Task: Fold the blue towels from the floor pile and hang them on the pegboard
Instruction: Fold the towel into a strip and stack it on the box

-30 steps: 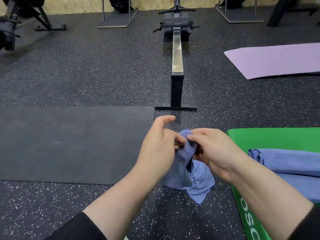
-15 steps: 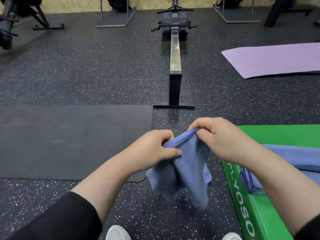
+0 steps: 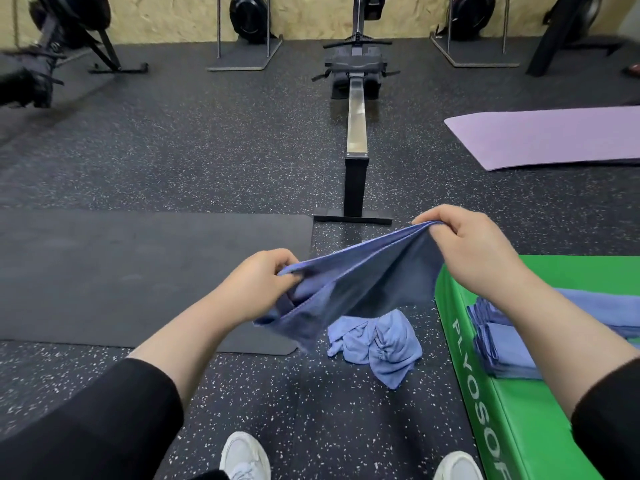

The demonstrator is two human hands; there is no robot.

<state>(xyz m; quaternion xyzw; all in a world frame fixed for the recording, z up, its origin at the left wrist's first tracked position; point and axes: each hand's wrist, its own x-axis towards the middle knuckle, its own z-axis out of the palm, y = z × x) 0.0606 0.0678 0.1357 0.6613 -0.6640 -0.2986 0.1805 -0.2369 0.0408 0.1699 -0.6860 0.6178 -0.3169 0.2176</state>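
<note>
The left hand (image 3: 258, 287) and right hand (image 3: 464, 249) each pinch an end of a blue towel (image 3: 360, 282), held in the air above the floor pile (image 3: 375, 344) at 6 o'clock. Best to pull the top edge taut and match corners before folding.

A dark floor (image 3: 180, 147) with white specks is being seen all around. A rowing machine (image 3: 356, 109) is being kept in the middle. A black mat (image 3: 114, 271) and a purple mat (image 3: 554, 140) are being laid flat. A tan wall (image 3: 173, 19) is being shown behind.
</note>
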